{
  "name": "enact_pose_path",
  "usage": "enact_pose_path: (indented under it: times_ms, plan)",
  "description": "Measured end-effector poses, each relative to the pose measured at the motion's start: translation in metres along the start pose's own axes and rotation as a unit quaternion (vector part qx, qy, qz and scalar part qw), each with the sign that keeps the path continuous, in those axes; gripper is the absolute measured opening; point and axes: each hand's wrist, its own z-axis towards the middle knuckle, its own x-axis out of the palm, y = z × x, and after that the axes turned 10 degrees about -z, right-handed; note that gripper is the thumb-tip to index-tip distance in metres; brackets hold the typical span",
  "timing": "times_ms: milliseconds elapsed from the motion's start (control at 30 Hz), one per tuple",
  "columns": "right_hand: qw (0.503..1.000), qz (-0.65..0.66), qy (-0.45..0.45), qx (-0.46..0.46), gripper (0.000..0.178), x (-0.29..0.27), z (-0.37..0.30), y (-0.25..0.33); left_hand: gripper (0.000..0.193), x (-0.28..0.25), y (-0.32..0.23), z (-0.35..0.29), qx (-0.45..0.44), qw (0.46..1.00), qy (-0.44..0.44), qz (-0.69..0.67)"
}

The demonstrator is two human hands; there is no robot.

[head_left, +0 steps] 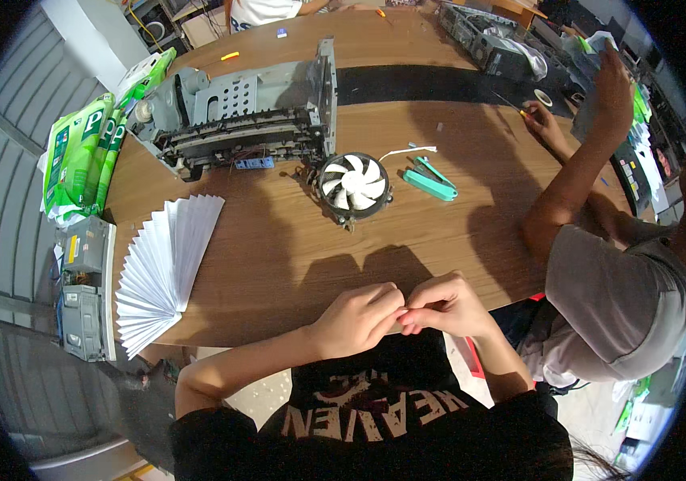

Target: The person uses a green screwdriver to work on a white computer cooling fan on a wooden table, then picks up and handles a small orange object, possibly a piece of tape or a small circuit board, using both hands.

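Observation:
My left hand [360, 321] and my right hand [449, 305] meet over the front edge of the table, in front of my dark shirt. The fingers of both are closed in a pinch, tips together; whatever they hold, if anything, is too small or hidden to name. Beyond them on the table sits a round cooling fan [352, 186] with white blades in a black frame. A teal stapler [431, 184] lies to its right. On the left, a pleated white paper fan [170, 264] is spread out near the table's edge. Neither hand touches these.
An opened grey machine chassis [254, 104] stands at the far left, beside green paper packs [82, 156]. At right a co-worker's hand [547, 124] holds a thin tool; the co-worker's arm [571, 184] reaches over the table. A tape roll [543, 97] and another metal case [495, 56] lie farther back.

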Motion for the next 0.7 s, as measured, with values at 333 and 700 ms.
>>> enact_pose_path:
  times_ms: [333, 700]
  plan:
    - [1.000, 0.000, -0.016, 0.024, 0.011, -0.003, 0.005, 0.015, 0.013, 0.001, 0.000, 0.007, 0.035, 0.996, -0.083, 0.014]
    - [0.996, -0.009, 0.087, 0.008, 0.016, -0.034, -0.008, 0.021, 0.010, -0.038, -0.006, -0.011, -0.077, 0.982, -0.154, 0.076]
